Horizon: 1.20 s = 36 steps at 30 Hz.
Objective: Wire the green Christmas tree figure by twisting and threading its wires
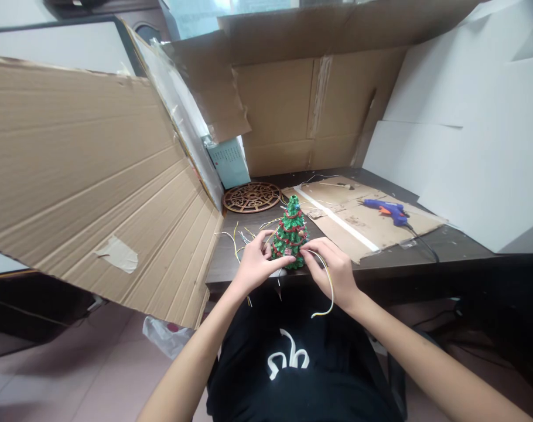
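Observation:
A small green toy Christmas tree [290, 231] with red garlands stands near the front edge of a dark table [451, 246]. My left hand [256, 262] grips its lower left side. My right hand [332, 269] touches its lower right side and pinches a thin yellow-white wire [327, 293], which loops down over my wrist. More thin wires [236, 237] lie on the table to the left of the tree.
A blue hot glue gun [387, 210] with a black cord lies on flattened cardboard [363, 220] at the right. A round brown openwork disc [252, 196] sits behind the tree. Large cardboard sheets [86, 176] lean at the left and back; white boards [472, 140] stand at the right.

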Motion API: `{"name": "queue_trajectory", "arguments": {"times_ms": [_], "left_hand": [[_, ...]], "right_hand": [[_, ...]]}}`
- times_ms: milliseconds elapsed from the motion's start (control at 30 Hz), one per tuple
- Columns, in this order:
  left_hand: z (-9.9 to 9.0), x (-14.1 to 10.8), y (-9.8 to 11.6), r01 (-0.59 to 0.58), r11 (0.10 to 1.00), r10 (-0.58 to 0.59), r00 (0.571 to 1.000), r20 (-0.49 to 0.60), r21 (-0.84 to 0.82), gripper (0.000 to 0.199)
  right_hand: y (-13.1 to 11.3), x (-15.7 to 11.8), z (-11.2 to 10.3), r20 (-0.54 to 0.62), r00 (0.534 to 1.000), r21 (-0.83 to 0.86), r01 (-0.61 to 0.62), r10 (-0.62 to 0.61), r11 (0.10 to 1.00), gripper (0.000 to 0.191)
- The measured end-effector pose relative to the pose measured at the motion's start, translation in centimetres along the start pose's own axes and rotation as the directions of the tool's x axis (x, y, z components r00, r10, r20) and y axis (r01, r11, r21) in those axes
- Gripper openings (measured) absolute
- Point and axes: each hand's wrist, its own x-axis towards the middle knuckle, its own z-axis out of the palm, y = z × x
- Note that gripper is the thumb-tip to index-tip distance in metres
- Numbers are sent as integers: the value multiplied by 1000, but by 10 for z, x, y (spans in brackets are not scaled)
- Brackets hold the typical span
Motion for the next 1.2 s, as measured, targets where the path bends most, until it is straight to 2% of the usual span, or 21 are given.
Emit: {"name": "queue_trajectory", "arguments": {"times_ms": [167, 300, 400, 500, 667, 833, 967, 1200], "left_hand": [[-1, 0, -1, -3, 1000, 3, 1000, 5, -13, 65], [0, 1, -2, -3, 1000, 3, 1000, 3, -16, 68], [0, 1, -2, -3, 1000, 3, 1000, 2, -8, 69], [0, 2, -1, -5, 1000, 5, 1000, -4, -1, 68], [-1, 1, 3, 1, 1000, -1, 1000, 1, -1, 69], [0, 0, 6, -10, 1000, 10, 1000, -9, 2, 66], [-1, 7, 7, -1, 1000, 1, 1000, -12, 2, 66], [-9, 41, 8, 1, 999, -1, 1000, 11, -33, 62]], "right_hand": [[4, 0, -1, 12, 996, -52, 92, -91, 994, 18], [8, 2, -4, 77, 979, -101, 194, -187, 976, 20], [9, 6, -7, 133, 968, -118, 230, -214, 966, 17], [8, 9, -9, 140, 972, -115, 207, -190, 972, 15], [8, 6, -7, 36, 994, -79, 108, -106, 991, 15], [6, 4, -7, 4, 1000, -32, 23, -23, 999, 14], [6, 9, -9, 38, 999, -9, -20, 20, 1000, 12], [13, 37, -14, 168, 986, 7, -22, 21, 1000, 7]]}}
